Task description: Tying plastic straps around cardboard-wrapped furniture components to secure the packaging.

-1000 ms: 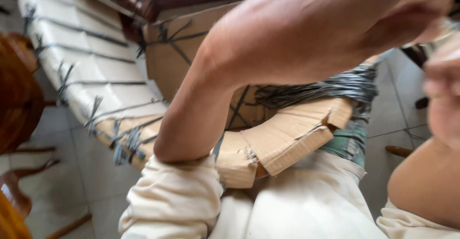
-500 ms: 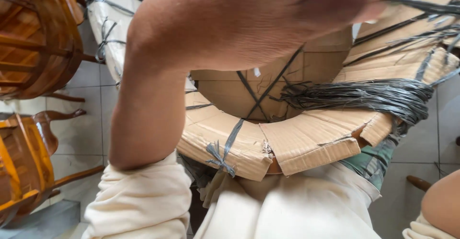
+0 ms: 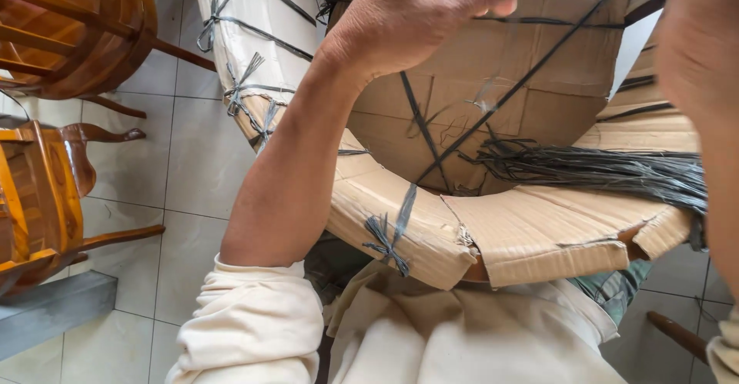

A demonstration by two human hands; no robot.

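Note:
My left hand is raised at the top centre with its fingertips pinched together, above a curved piece of furniture wrapped in brown cardboard. Whether the fingers pinch a strand is not visible. Grey plastic string crosses the cardboard and is knotted at its near rim. A loose bundle of grey strands lies across the wrapping's right side. My right hand is a blurred shape at the right edge, close to the camera, with its fingers hidden. My cream sleeve and lap sit under the cardboard.
Two varnished wooden chairs stand at the left, one upper and one lower. A white-wrapped, string-tied piece runs up behind my left arm. Pale floor tiles and a grey step lie below; a wooden leg shows bottom right.
The view has swung down and to the right. My left hand has drawn back toward the upper centre, and my right arm has come in at the right edge.

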